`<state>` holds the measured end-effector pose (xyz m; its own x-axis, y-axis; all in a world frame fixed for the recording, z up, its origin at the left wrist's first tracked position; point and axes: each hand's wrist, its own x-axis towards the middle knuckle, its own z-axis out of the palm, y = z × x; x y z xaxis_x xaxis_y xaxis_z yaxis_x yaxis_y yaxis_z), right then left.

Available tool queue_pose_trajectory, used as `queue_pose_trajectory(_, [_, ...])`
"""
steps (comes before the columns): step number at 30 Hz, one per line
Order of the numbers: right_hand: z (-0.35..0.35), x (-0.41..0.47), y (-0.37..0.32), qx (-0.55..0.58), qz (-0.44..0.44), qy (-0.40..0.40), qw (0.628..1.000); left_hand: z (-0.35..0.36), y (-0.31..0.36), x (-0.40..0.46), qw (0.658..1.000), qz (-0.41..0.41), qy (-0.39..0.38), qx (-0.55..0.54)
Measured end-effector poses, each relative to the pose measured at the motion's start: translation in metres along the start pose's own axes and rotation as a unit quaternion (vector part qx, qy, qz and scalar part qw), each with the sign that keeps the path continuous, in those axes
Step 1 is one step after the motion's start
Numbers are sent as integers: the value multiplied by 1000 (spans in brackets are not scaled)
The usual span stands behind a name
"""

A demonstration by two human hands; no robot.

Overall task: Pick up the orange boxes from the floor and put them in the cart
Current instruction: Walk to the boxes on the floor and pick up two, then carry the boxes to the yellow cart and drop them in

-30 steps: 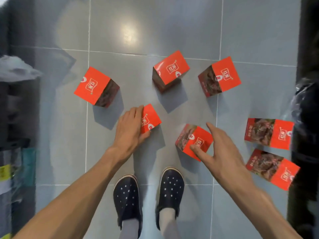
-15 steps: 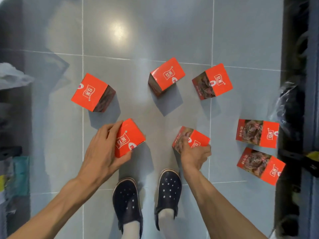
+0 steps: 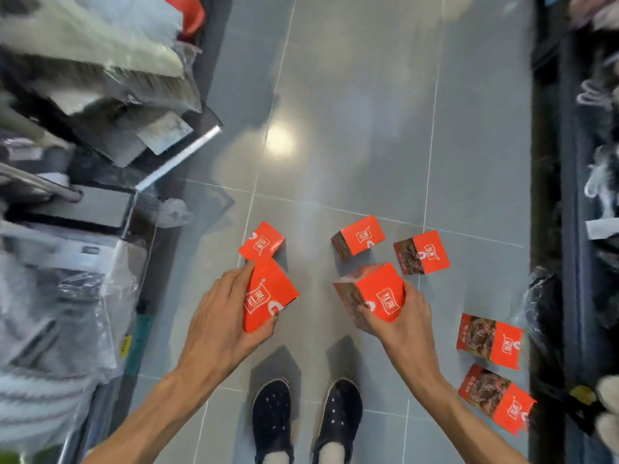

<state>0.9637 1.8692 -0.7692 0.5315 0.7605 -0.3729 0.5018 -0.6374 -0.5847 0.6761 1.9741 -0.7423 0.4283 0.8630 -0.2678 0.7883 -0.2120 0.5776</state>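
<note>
Grey tile floor (image 3: pixel 351 95); my left hand (image 3: pixel 221 316) & right hand (image 3: pixel 402 323) each clamp a box (image 3: pixel 268 296), cart (image 3: pixel 67 195) lies left, nearer my left.

We're in a narrow aisle with a glossy grey tiled floor (image 3: pixel 351 95), light glare (image 3: pixel 279 140) on it, dark shelves (image 3: pixel 576 162) alongside.

The cart (image 3: pixel 67 202) at the left is smeared by motion blur and cut by the frame edge, its load unreadable. The left hand (image 3: pixel 221 316) hides the near side of its orange box (image 3: pixel 268 293). Both forearms leave the bottom edge.
</note>
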Motion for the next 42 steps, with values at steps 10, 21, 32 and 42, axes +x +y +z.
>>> queue_pose_trajectory(10, [-216,-83,-337,-26,-270,-34,962,-313,126,-113,984,-26,174,24])
queue_pose_trajectory(21, [-297,-230,-551,-146,-538,-111,823,-473,212,-319,910,-190,357,95])
queue_pose_trajectory(32, [-228,-453,-611,-184,-770,-313,524,-394,303,-582,680,-548,481,84])
queue_pose_trajectory(42, [-235,-752,-499,-158,-867,-422,212,-272,479,-809,432,-735,519,59])
